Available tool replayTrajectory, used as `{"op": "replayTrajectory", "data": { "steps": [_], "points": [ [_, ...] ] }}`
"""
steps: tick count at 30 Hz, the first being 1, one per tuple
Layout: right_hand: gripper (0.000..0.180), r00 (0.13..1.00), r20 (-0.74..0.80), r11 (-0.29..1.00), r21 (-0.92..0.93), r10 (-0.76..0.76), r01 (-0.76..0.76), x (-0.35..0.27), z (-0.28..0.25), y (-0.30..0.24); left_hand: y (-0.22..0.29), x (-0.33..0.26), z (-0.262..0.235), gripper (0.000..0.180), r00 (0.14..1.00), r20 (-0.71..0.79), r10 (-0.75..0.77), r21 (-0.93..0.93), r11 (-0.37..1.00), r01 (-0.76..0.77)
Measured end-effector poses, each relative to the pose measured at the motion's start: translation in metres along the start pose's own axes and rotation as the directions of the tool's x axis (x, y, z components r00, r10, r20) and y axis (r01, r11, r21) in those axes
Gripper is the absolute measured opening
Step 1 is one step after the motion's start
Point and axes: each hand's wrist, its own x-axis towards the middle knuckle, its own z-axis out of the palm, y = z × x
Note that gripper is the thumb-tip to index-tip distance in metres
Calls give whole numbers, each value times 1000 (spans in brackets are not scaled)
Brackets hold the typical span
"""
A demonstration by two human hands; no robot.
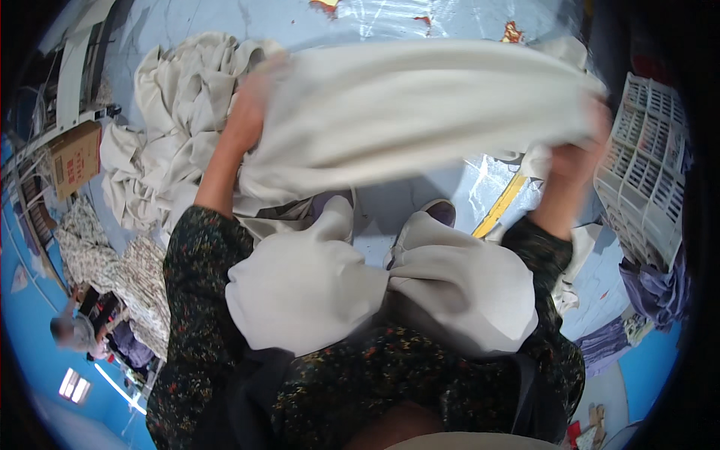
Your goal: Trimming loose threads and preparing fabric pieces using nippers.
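A long piece of cream fabric (pixel 435 105) stretches across in front of me, held up between both hands. My left hand (pixel 253 101) grips its left end, and my right hand (pixel 581 146) is closed on the right end. Both hands are smeared by motion, so single fingers are hard to make out. Beside my left hand lies a crumpled heap of the same cream cloth (pixel 184 97) on the floor. More pale cloth (pixel 307 292) covers my knees.
A white plastic basket (pixel 645 157) stands at the right, with purple cloth (pixel 660 292) below it. At the left are a cardboard box (pixel 75 159) and patterned fabric (pixel 127 277). A yellow strip (pixel 501 206) lies on the grey floor (pixel 390 217). Another person (pixel 75 330) appears far left.
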Motion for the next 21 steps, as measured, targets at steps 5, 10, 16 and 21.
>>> {"op": "replayTrajectory", "data": {
  "steps": [5,10,16,21],
  "points": [
    [42,572,-326,654,-480,-752,585,-3,-68,-158,42,27,73,52,848,531,-1,-90,994,58],
    [34,431,90,-251,-909,-898,-332,-30,-28,-99,56,49,127,33,978,203,44,337,935,-112],
    [46,951,-227,629,-776,-210,-47,-23,54,55,3,61,162,26,976,93,199,445,868,-220],
    [47,900,-435,834,-505,-24,-222,-20,5,55,18,58,151,17,995,29,93,395,914,-97]
  ]
}}
